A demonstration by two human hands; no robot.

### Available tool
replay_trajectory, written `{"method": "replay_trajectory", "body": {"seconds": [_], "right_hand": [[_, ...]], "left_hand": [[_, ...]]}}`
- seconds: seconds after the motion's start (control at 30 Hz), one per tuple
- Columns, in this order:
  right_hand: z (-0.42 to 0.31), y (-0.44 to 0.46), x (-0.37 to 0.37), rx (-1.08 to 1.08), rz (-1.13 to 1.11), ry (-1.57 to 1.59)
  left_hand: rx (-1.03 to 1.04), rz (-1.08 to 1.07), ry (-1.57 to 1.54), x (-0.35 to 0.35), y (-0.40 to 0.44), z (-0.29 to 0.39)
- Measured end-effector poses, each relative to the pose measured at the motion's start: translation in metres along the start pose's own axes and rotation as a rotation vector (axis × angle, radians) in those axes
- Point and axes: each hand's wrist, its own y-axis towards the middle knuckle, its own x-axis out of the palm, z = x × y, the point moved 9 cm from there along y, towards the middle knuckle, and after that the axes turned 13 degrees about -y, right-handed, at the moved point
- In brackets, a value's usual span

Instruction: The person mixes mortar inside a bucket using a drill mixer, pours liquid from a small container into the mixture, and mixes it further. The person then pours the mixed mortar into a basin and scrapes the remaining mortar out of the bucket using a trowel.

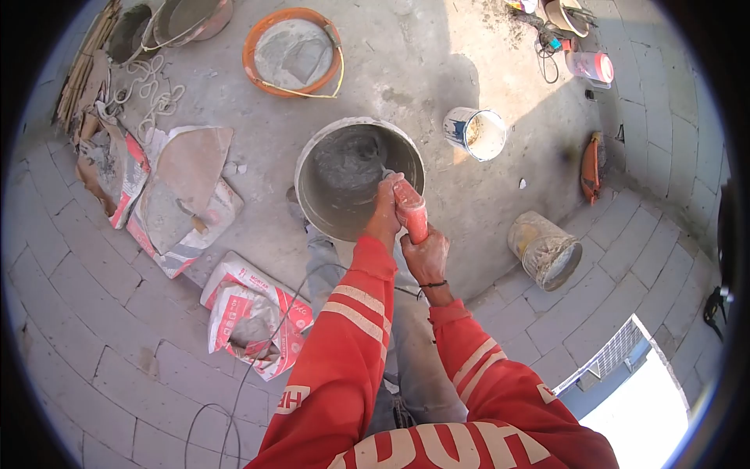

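Note:
Both of my hands are on a red power drill [411,208] that has a mixing shaft pointing down into a large round bucket [303,184]. Wet grey mortar [344,160] fills the bottom of the bucket, and the shaft's lower end is sunk in it. My left hand [386,205] wraps around the drill's front body, near the bucket's right rim. Closer to me, my right hand [427,256] grips the drill's rear handle; a dark band circles that wrist. Whether a finger presses the trigger is hidden.
An orange bucket [251,59] of grey mix stands ahead. A small white pail [473,134] is to the right, with a dirty bucket [539,246] lying tilted nearer. Mortar bags [258,313] lie left. A black cable [258,363] trails past my left arm.

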Motion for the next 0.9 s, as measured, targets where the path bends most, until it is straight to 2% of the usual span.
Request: {"method": "replay_trajectory", "body": {"seconds": [0.17, 0.3, 0.47, 0.67, 0.77, 0.9], "right_hand": [[0.002, -0.012, 0.007, 0.022, -0.011, -0.003], [-0.014, -0.011, 0.003, 0.028, 0.018, 0.022], [-0.034, 0.008, 0.008, -0.029, 0.041, 0.064], [-0.060, 0.008, 0.029, -0.105, -0.042, 0.121], [-0.064, -0.004, 0.037, -0.103, -0.104, 0.086], [-0.055, -0.020, 0.046, -0.120, -0.163, 0.053]], "left_hand": [[-0.019, -0.005, -0.038, -0.006, -0.015, 0.002], [-0.033, 0.026, -0.017, 0.016, -0.042, 0.013], [-0.007, 0.054, -0.038, 0.028, -0.032, 0.044], [0.129, 0.051, -0.057, -0.008, -0.021, 0.090], [0.129, 0.179, -0.056, -0.022, -0.053, 0.091], [0.141, 0.123, -0.101, -0.032, -0.077, 0.080]]}}
